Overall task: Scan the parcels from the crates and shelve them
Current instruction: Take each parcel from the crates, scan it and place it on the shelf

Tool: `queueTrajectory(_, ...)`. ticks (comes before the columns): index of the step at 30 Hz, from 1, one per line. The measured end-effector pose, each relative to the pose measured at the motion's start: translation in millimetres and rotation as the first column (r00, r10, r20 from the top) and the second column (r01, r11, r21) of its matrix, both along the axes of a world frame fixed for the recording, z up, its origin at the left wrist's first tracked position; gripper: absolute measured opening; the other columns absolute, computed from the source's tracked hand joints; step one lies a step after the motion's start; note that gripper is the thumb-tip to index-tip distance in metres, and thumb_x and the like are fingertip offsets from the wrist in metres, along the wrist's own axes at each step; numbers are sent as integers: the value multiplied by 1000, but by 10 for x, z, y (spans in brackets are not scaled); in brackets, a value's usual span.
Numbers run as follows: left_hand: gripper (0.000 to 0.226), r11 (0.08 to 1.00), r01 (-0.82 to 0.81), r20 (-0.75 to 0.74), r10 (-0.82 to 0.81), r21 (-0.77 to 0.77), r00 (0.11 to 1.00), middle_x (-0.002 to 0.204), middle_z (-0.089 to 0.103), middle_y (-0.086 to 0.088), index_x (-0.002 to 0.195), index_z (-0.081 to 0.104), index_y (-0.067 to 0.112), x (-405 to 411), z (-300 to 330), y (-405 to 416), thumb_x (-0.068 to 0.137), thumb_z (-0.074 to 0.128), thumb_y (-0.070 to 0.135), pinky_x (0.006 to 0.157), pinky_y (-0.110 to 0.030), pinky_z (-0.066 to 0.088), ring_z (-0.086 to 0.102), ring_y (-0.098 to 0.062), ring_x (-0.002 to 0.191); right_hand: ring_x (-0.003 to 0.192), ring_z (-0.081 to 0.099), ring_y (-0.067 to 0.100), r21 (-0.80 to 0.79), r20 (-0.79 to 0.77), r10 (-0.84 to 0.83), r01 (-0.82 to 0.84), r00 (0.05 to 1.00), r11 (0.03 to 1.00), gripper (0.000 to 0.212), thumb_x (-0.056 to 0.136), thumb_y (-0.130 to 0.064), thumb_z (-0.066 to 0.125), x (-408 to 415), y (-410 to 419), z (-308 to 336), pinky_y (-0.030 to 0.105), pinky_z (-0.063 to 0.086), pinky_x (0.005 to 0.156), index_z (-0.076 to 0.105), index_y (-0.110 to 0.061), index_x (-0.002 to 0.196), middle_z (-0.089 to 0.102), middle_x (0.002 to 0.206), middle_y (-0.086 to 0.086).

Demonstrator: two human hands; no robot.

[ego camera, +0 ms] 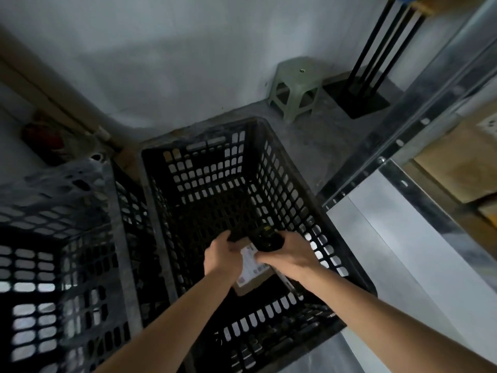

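Both my arms reach down into a black slotted crate (293, 168) on the floor. My left hand (222, 256) grips the left edge of a small brown cardboard parcel (252, 285) with a white label (252, 262) on top. My right hand (289, 254) holds a black handheld scanner (269, 239) just above the label's far end. The parcel's far part is hidden by my hands and the scanner. No other parcel shows on the visible part of the crate's dark floor.
A second black crate (53, 238) stands to the left, touching the first. A metal shelf frame (419, 122) runs along the right, with cardboard boxes (454, 162) on it. A green plastic stool (297, 87) and a black stand (360, 98) sit by the back wall.
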State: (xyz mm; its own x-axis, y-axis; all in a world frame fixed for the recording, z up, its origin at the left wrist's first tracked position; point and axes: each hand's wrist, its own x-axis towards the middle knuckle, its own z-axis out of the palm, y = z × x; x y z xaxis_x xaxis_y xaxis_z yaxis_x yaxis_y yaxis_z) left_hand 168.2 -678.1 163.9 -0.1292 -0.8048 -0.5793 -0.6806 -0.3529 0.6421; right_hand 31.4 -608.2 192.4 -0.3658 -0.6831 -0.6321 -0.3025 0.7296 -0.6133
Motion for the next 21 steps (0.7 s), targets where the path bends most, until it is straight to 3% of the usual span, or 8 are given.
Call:
queueTrajectory(2,47,1000,27,15,-27,7,1000,135,60,-4,151,44,21,157,-61,-57,105,46,15,81,-29,52,61,-19,105,80,63,1,-8,-14,-54,54,998,999,27,76,-35,88,-96,63,8,18,52,66,65,-30,89,70,88,-12)
queueTrajectory(5,40,998,50,6,-50,49,999,124,65,-2,143,55,18,307,-193,-20,103,51,12,81,-24,44,57,-14,99,90,67,7,11,-37,-54,55,998,998,26,76,-40,87,-196,199,-77,27,57,81,67,-30,88,73,94,-11)
queueTrajectory(9,35,999,21,56,-23,37,998,128,66,-5,135,61,20,286,-329,-24,101,57,18,86,-26,47,62,-24,112,92,66,5,23,-6,-56,56,998,998,26,78,-36,87,-287,278,-280,23,53,82,62,-35,85,71,94,-17)
queueTrajectory(13,42,999,31,123,-35,29,992,135,60,-9,143,52,21,195,-532,-105,101,57,23,94,-34,52,61,-29,118,93,67,5,-10,-14,-92,92,996,996,31,75,-40,88,-326,171,-509,24,55,83,62,-37,91,72,96,-15)
queueTrajectory(17,65,997,6,130,-15,75,991,150,47,-13,158,28,18,119,-690,-190,101,57,28,109,-39,45,51,-30,133,94,70,8,8,28,-83,83,996,997,40,71,-43,89,-342,25,-713,28,59,85,70,-32,105,74,99,-12)
queueTrajectory(19,65,993,-62,118,50,98,992,149,49,-13,158,27,17,86,-745,-221,101,57,26,106,-40,48,53,-32,130,92,68,6,32,65,-73,71,995,997,45,72,-41,90,-346,-31,-778,21,58,76,69,-29,110,72,100,-13)
queueTrajectory(21,62,979,-141,79,130,147,988,144,54,-15,156,31,17,64,-794,-246,101,58,24,101,-45,52,57,-33,123,84,63,-3,44,119,-70,65,990,997,39,77,-34,89,-337,-61,-805,6,48,58,65,-30,108,70,98,-14)
